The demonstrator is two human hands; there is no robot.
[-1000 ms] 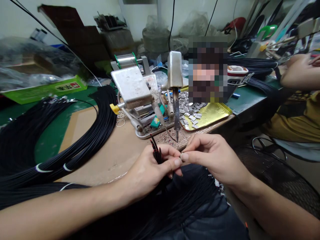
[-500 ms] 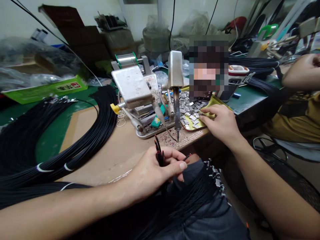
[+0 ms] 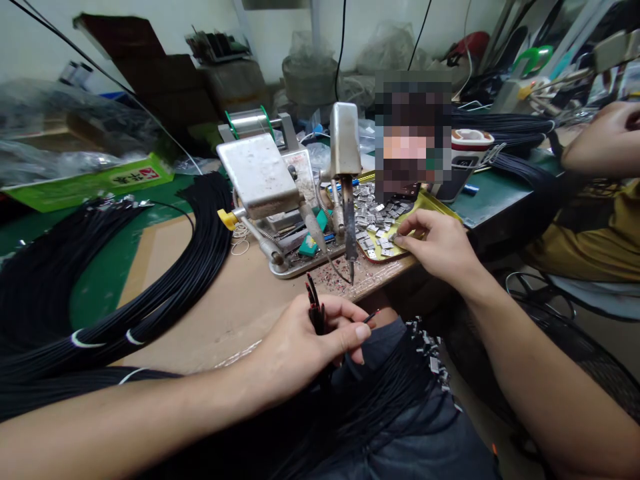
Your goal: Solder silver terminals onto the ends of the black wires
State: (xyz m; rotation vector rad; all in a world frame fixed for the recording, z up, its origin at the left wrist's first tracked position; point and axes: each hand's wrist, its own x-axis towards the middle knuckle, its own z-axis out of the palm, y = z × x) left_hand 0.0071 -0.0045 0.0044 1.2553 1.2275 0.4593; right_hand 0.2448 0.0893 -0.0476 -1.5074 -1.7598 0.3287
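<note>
The right hand (image 3: 441,245), its grip unclear, has moved to small silver metal connectors (image 3: 385,244) in the far-right golden tray (image 3: 434,202), leaving the left hand (image 3: 317,340) alone pinching a thin black red-tipped cable (image 3: 372,317) nearer.

There are dozens of small silver metal connectors (image 3: 384,244) and one shallow yellow metal tray (image 3: 436,203). Three thin white ties (image 3: 81,343) show.

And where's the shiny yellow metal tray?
In the head view, the shiny yellow metal tray is right of centre, just right of the dark upright soldering iron, partly under the right hand.
</note>
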